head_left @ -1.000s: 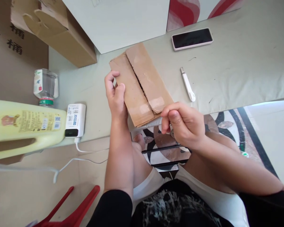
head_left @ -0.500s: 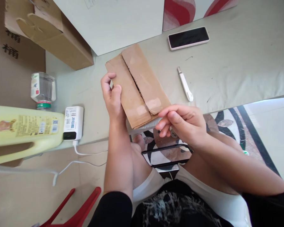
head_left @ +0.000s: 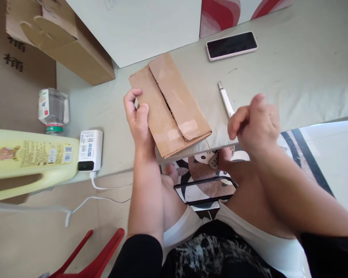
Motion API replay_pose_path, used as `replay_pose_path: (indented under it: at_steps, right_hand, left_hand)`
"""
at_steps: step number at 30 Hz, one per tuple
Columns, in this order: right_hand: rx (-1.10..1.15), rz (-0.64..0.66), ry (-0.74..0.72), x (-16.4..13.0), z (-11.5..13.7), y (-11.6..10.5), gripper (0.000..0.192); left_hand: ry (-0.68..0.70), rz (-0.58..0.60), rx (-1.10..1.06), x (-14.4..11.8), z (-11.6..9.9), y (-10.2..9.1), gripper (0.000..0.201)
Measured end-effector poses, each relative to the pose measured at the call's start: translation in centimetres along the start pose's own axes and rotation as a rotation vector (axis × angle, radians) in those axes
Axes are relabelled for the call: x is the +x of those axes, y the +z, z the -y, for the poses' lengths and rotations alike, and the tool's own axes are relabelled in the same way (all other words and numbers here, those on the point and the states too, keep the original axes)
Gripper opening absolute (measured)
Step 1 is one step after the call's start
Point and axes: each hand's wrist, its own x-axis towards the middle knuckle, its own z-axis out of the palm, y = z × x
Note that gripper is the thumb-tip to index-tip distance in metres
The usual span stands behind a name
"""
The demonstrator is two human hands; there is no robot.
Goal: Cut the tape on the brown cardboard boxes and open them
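Observation:
A flattened cardboard box [head_left: 174, 104], with a slit between its flaps and tape near one corner, leans over the table edge. My left hand [head_left: 137, 116] grips its left side, thumb on top and the other fingers mostly hidden behind. To the right, my right hand [head_left: 258, 125] hovers near a white utility knife [head_left: 225, 99], its fingers loosely bent and the thumb standing apart. That hand covers the knife's lower end, and I see nothing held in it. The knife lies on the cloth, apart from the cardboard.
A phone [head_left: 232, 46] lies behind the knife. At left are a white power bank [head_left: 90, 150] with a cable, a yellow jug [head_left: 31, 158] and a clear bottle [head_left: 53, 106]. A brown carton [head_left: 87, 58] and a white box [head_left: 145, 31] stand at the back.
My right hand has left the cardboard's lower right corner and moved right and up to the knife's lower end. My left hand and the cardboard have barely moved.

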Motion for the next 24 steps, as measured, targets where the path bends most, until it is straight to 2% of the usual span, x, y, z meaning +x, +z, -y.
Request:
replay_pose_path:
  at_steps: [4, 8, 9, 14, 17, 20, 24]
  right_hand:
    - [-0.144, -0.199, 0.115, 2.3, -1.8, -0.6, 0.049]
    - [-0.338, -0.214, 0.129, 3.2, -3.3, -0.6, 0.015]
    - [-0.404, -0.195, 0.125, 3.3, -3.6, -0.6, 0.012]
    - [-0.859, -0.034, 0.140, 3.6, -4.5, -0.9, 0.040]
    - [-1.083, 0.121, 0.160, 3.4, -4.6, -0.8, 0.053]
    - [-1.107, 0.256, 0.153, 2.9, -4.2, -0.5, 0.052]
    - [-0.945, 0.258, 0.193, 2.3, -3.3, -0.1, 0.062]
  left_hand:
    - [-0.008, -0.005, 0.051, 0.0, 0.0, 0.1, 0.038]
    - [0.004, -0.009, 0.055, -0.1, -0.1, 0.3, 0.037]
    - [0.006, -0.008, 0.049, -0.1, -0.1, 0.3, 0.037]
    - [0.027, -0.006, -0.001, -0.1, 0.5, 0.0, 0.036]
    - [0.028, -0.020, 0.022, -0.2, 0.7, -0.3, 0.039]
    - [0.011, -0.032, 0.031, -0.2, 0.8, -0.8, 0.042]
    - [0.065, -0.052, 0.086, 0.0, 1.3, -1.9, 0.040]
